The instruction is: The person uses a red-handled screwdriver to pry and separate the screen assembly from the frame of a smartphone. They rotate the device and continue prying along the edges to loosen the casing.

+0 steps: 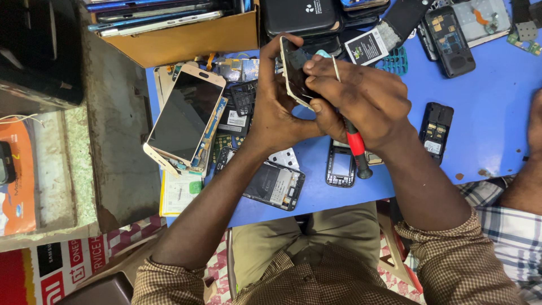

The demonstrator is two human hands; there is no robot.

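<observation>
Nearest the camera: a lap in khaki trousers and checked sleeves point(316, 282), both forearms reaching up over the blue desk point(485, 113).

Left hand point(276, 107) wraps a slim phone point(293, 70) from the side, fingers point(280, 48) curled over its top edge, thumb behind. The phone is held off the desk, tilted on edge, screen side partly hidden. Right hand point(361, 99) is closed on a red-and-black-handled screwdriver point(354, 148); the handle hangs down past the palm while the shaft runs up toward the phone's edge. The tip is hidden behind the right-hand fingers, so I cannot tell whether it sits in a seam.

Risks, as judged from this grip:
- Tool is driven toward the left palm; a slip off the edge would jab the thumb or fingers.
- Prying on a thin body held only by one hand may flex it and crack the glass.
- The phone hangs above loose parts; if dropped it lands on a small dark handset shell point(340, 165) or an opened phone body point(275, 185).

Further out: a white-framed smartphone point(183, 116) leaning on stacked boards, a dark handset back point(436, 131), a cardboard box point(186, 39) of flat screens, black cases at the far edge. Another person's forearm point(525, 169) lies at right.
</observation>
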